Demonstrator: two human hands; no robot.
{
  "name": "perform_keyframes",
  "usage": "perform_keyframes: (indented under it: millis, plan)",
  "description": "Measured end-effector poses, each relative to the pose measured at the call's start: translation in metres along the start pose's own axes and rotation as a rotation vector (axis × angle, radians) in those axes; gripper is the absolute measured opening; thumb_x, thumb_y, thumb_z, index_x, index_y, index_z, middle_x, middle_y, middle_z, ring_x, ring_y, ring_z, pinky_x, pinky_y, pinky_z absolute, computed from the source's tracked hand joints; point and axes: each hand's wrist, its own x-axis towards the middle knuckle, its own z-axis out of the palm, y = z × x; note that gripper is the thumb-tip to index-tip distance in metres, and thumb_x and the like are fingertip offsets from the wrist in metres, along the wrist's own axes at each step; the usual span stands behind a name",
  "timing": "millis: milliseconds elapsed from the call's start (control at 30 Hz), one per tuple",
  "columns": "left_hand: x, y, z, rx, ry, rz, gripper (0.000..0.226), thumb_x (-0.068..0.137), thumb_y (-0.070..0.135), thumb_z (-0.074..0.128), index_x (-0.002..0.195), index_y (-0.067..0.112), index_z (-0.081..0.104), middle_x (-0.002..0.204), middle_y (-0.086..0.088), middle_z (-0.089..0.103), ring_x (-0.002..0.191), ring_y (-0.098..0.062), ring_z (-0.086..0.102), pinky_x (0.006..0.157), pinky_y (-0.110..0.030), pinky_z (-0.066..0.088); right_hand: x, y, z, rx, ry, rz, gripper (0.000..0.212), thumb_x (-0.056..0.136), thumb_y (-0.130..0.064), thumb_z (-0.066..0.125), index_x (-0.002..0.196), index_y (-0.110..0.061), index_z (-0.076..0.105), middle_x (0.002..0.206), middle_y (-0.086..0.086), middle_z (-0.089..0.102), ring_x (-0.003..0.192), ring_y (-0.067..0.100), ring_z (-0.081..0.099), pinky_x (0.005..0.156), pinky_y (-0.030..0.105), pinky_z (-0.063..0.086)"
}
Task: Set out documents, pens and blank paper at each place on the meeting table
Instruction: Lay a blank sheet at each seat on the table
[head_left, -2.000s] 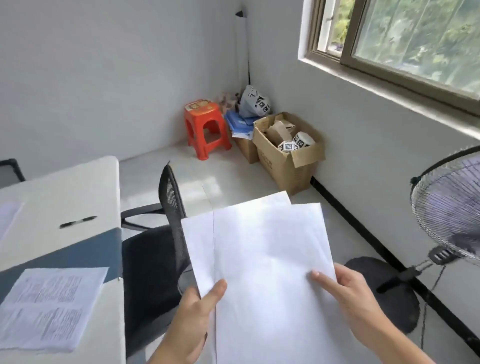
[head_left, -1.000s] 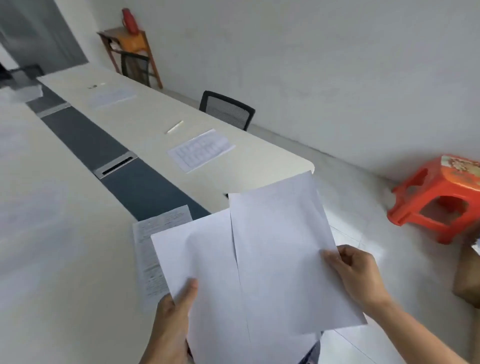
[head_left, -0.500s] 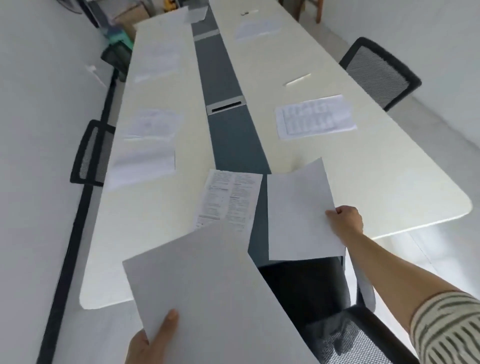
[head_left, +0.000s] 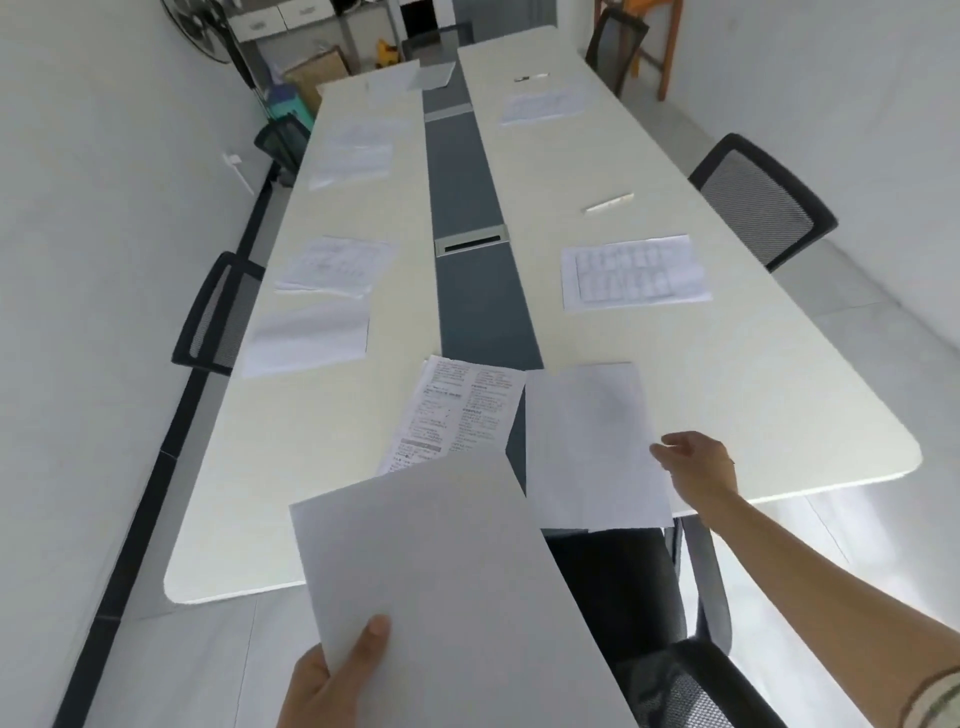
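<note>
At the bottom of the view, my left hand (head_left: 332, 680) grips a stack of blank paper (head_left: 441, 571), thumb on top, held above the near end of the long meeting table (head_left: 779, 415). A single blank sheet (head_left: 587, 441) lies at the table's near end, its lower edge slightly over the rim. My right hand (head_left: 696, 467) is at that sheet's right edge with relaxed fingers, touching or just off it. A printed document (head_left: 457, 410) lies left of the sheet, partly hidden by the held stack.
Other places hold a printed document (head_left: 634, 273) with a pen (head_left: 608, 202) on the right, and a document (head_left: 332, 265) with blank paper (head_left: 306, 338) on the left. Black chairs stand at the right (head_left: 758, 202), left (head_left: 215, 312) and near end (head_left: 623, 587).
I turned from the window corner to the table's end. My hands parted; the right hand carried one blank sheet down beside the printed document, and its grip has loosened.
</note>
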Motion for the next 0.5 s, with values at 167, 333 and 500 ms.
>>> perform_keyframes:
  millis: [167, 333, 500]
  plan:
    - [0.008, 0.011, 0.029, 0.007, -0.225, 0.066, 0.025, 0.084, 0.025, 0.071, 0.079, 0.001, 0.076, 0.083, -0.02, 0.076, 0.08, -0.032, 0.072, 0.078, -0.043, 0.054, -0.146, -0.005, -0.044, 0.353, -0.395, -0.002, 0.033, 0.094, -0.034, 0.059, 0.101, -0.003, 0.069, 0.086, 0.007, 0.075, 0.076, 0.02, 0.069, 0.064, 0.027, 0.05]
    - [-0.01, 0.016, 0.095, 0.019, -0.481, 0.083, 0.021, 0.074, 0.024, 0.076, 0.077, 0.004, 0.078, 0.08, -0.016, 0.077, 0.077, -0.033, 0.074, 0.086, -0.053, 0.053, -0.241, 0.031, -0.097, 0.531, -0.393, -0.032, 0.038, 0.089, -0.038, 0.066, 0.09, 0.001, 0.068, 0.08, 0.011, 0.072, 0.068, 0.023, 0.064, 0.064, 0.027, 0.049]
    - [-0.052, 0.013, 0.168, 0.011, -0.658, 0.05, 0.023, 0.088, 0.017, 0.061, 0.101, 0.0, 0.07, 0.087, -0.012, 0.077, 0.077, -0.028, 0.074, 0.073, -0.039, 0.055, -0.249, 0.095, -0.149, 0.627, -0.059, 0.015, 0.079, 0.063, -0.047, 0.088, 0.076, 0.016, 0.042, 0.071, 0.016, 0.048, 0.066, 0.026, 0.045, 0.064, 0.039, 0.034]
